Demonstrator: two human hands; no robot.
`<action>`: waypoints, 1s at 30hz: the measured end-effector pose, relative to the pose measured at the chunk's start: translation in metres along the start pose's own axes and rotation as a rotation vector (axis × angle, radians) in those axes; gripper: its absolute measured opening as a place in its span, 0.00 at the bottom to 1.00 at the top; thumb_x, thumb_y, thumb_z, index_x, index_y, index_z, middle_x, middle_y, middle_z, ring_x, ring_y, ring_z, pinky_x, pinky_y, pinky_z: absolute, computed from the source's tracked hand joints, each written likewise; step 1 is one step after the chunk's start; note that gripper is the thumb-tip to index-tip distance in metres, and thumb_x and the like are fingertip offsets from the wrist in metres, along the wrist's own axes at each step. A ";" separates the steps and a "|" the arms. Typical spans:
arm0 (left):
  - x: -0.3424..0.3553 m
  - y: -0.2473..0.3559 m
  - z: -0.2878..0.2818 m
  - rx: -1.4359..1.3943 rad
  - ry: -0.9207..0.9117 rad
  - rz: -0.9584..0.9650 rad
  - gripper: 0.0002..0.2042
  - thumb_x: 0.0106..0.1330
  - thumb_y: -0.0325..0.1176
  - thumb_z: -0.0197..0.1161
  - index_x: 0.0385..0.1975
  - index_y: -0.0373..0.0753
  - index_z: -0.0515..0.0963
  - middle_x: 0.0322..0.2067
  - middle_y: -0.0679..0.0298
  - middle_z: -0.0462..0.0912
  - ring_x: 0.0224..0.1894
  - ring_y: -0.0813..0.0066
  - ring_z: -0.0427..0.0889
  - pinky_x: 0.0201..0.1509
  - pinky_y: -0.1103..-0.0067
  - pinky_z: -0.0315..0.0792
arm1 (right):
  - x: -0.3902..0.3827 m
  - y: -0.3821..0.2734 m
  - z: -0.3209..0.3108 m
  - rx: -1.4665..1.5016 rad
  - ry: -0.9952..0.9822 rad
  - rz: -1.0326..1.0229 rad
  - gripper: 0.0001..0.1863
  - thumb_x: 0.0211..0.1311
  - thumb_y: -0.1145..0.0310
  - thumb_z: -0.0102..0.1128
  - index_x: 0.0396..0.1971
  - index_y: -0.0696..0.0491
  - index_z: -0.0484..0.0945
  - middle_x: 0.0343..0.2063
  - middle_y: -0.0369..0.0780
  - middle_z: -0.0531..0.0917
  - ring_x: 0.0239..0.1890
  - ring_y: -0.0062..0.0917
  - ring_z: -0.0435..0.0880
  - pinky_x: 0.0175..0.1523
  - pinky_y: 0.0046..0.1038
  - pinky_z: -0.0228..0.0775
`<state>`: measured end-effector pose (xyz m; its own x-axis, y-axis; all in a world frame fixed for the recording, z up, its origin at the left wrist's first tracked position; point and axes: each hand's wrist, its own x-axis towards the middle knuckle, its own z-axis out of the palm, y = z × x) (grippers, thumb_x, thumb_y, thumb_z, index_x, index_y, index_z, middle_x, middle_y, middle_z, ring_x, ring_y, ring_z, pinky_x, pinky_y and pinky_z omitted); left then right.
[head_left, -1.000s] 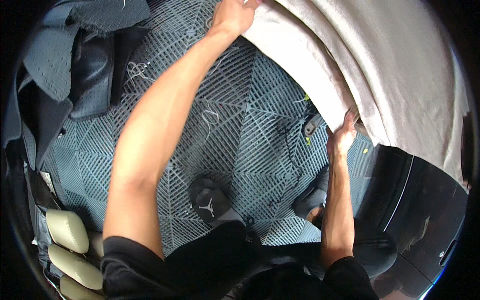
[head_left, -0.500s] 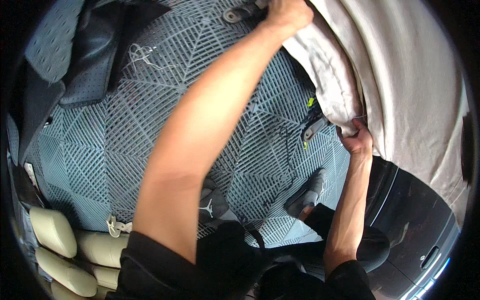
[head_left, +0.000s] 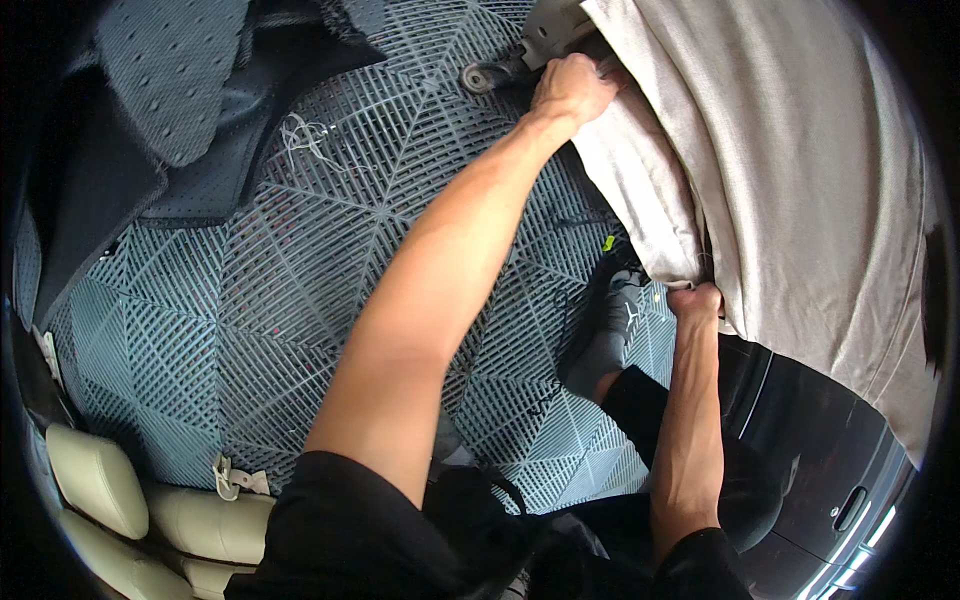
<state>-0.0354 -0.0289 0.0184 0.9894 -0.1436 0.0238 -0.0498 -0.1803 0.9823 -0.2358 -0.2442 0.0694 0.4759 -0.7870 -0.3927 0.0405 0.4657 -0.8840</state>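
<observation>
A beige cloth (head_left: 800,170) with long folds hangs over a dark shape at the right. Along its left side runs a lighter band of the same cloth (head_left: 640,180). My left hand (head_left: 575,92), at the far end of this band, is closed on the cloth, its fingertips partly tucked out of sight. At the band's near end my right hand (head_left: 695,301) makes a fist around the cloth edge, with the fingers mostly hidden. Between the two hands the band looks drawn out fairly straight. What lies under the cloth is hidden.
Grey slatted floor tiles (head_left: 380,215) spread below. A metal bracket with a round end (head_left: 485,77) juts out beside my left hand. Black textured mats (head_left: 175,80) and white cord (head_left: 308,140) lie far left, cream padded seats (head_left: 95,480) near left. A black car door (head_left: 800,440) stands right.
My right hand has come nearer to me and its grip has closed tighter round the cloth edge. My left hand has shifted slightly nearer too. One foot has moved forward, closer to the cloth.
</observation>
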 end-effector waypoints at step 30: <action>0.000 0.009 -0.012 0.399 -0.025 0.182 0.15 0.58 0.39 0.59 0.37 0.35 0.81 0.37 0.46 0.82 0.41 0.48 0.81 0.47 0.63 0.75 | 0.034 -0.029 -0.063 -0.458 -0.115 0.202 0.31 0.69 0.50 0.35 0.64 0.54 0.56 0.62 0.47 0.64 0.64 0.41 0.64 0.63 0.57 0.55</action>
<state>-0.0345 -0.0191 0.0295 0.9561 -0.2304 0.1810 -0.2772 -0.5113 0.8135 -0.2765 -0.3098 0.0655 0.5287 -0.6379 -0.5600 -0.4396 0.3586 -0.8235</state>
